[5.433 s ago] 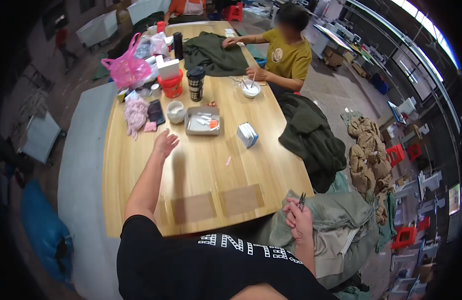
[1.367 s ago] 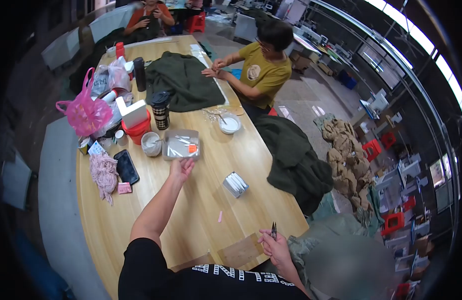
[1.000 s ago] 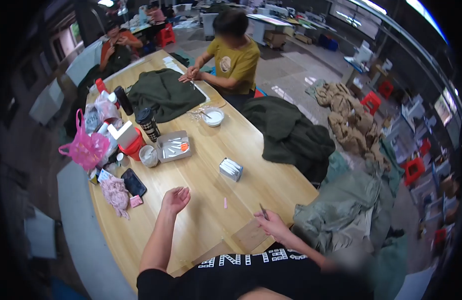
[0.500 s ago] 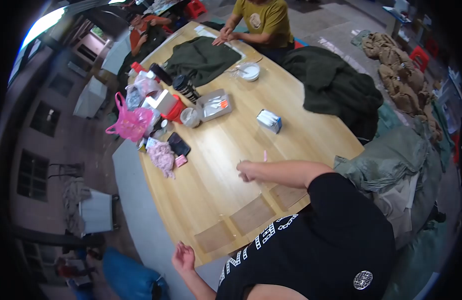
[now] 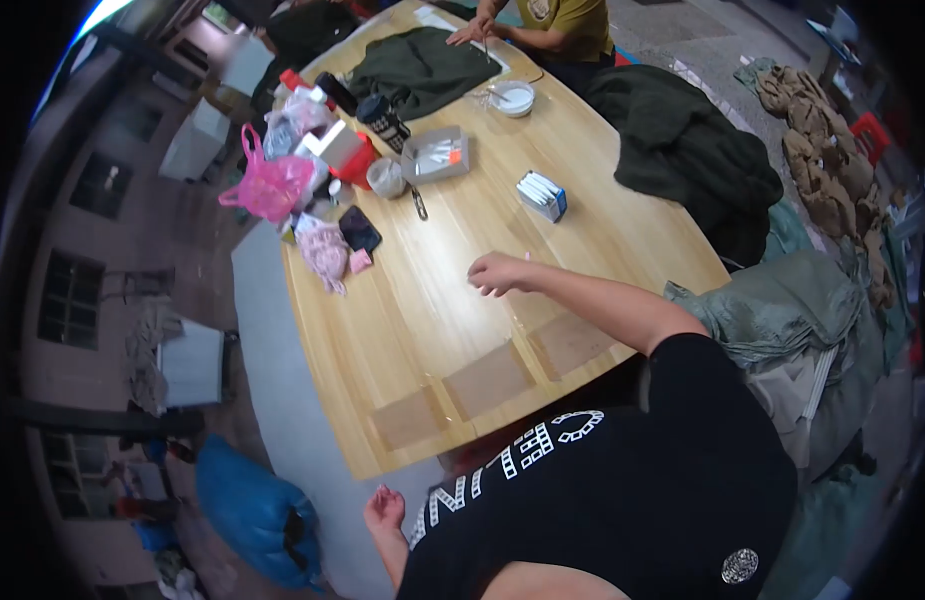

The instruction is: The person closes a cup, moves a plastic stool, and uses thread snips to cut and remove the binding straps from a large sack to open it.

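Observation:
My right hand hovers over the middle of the table, palm down, its fingers loosely bent and apart with nothing visible in them. A small slim dark tool, perhaps thread snips, lies on the wood ahead of it, beside a clear plastic jar. Further off to the right stands a small box of white packets. A short pink strip shows just behind my right wrist. Low beside my body, off the table's near corner, my left hand is held up with loosely bent fingers, empty.
The wooden table has brown taped patches along its near edge. Bottles, a pink bag and a grey tray crowd the left side. A co-worker handles dark green cloth at the far end. Fabric heaps lie right.
The small dark tool now lies near the jar, where the tabletop was bare before. My right hand has gone from a pinch to looser fingers. The camera view has shifted.

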Demonstrator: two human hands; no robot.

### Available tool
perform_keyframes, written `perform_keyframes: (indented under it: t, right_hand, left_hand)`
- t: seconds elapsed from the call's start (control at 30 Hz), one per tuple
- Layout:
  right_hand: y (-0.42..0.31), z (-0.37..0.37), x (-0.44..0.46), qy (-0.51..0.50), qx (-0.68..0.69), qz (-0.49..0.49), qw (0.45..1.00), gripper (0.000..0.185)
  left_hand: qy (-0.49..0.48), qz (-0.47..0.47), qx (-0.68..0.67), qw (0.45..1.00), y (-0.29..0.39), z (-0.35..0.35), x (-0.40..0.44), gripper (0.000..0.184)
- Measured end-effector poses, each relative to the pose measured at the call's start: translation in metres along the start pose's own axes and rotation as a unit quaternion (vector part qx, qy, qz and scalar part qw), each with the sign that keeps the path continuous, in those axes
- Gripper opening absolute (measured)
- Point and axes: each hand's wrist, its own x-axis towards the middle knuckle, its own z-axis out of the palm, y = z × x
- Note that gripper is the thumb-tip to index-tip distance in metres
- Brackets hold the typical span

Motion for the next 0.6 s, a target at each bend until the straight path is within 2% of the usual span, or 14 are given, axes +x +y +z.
perform_keyframes:
  t: [0.03, 0.13, 0.2, 0.33, 0.37, 0.43, 0.53, 0.6]
  right_hand:
    - [0.009, -0.012, -0.015, -0.01, 0.013, 0.001, 1.0, 0.037]
    - [0.03, -0.05, -0.062, 0.02, 0.004, -0.011, 1.0, 0.034]
    - [0.037, -0.07, -0.1, 0.065, 0.01, -0.012, 0.998, 0.035]
    - [0.088, -0.089, -0.138, 0.14, 0.014, 0.025, 0.99, 0.03]
    - [0.104, -0.092, -0.14, 0.137, -0.061, 0.011, 0.989, 0.03]
    - [0.12, -0.084, -0.138, 0.128, -0.192, -0.047, 0.972, 0.03]
    - [0.127, -0.047, -0.133, 0.124, -0.291, -0.128, 0.94, 0.031]
    - [0.126, -0.03, -0.131, 0.129, -0.357, -0.182, 0.907, 0.033]
  left_hand:
    - [-0.022, 0.026, 0.094, 0.995, -0.01, -0.018, 0.017, 0.015]
    - [0.018, 0.01, 0.165, 0.986, -0.065, -0.006, -0.024, 0.009]
    - [0.05, -0.033, 0.248, 0.967, -0.085, -0.009, -0.041, 0.009]
    - [0.061, -0.128, 0.488, 0.861, -0.111, -0.023, -0.066, 0.009]
    - [0.058, -0.132, 0.526, 0.838, -0.115, -0.023, -0.066, 0.01]
    - [0.08, -0.123, 0.527, 0.837, -0.125, -0.026, -0.059, 0.01]
    - [0.151, -0.121, 0.43, 0.882, -0.141, -0.064, -0.021, 0.011]
    - [0.175, -0.059, 0.422, 0.888, -0.153, -0.036, -0.033, 0.009]
